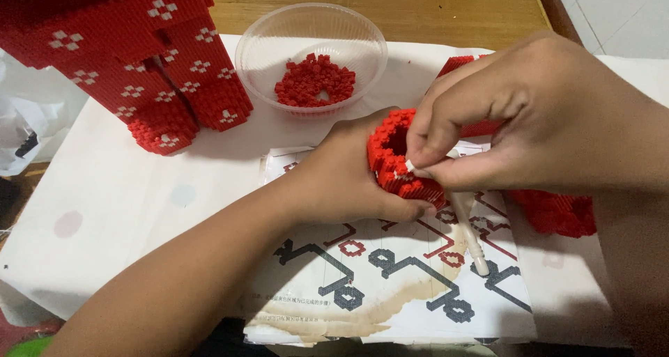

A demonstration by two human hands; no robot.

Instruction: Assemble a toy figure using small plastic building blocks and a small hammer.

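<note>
The head view shows a small red brick piece, built from tiny studded blocks, held just above a printed instruction sheet near the middle of the table. It is cupped from below and behind by the left hand, whose fingers are closed around it, while a tiny white block is pinched between thumb and forefinger of the right hand and pressed against its top edge. The piece is judged light and rigid but fragile, likely to shed blocks if squeezed; it is best gripped by its solid lower walls. A white plastic tool is seen slanting down from under the right hand onto the sheet. Behind, a clear plastic bowl of loose red blocks is set, with a large red brick model at far left and another red section under the right wrist, crowding that side.
</note>
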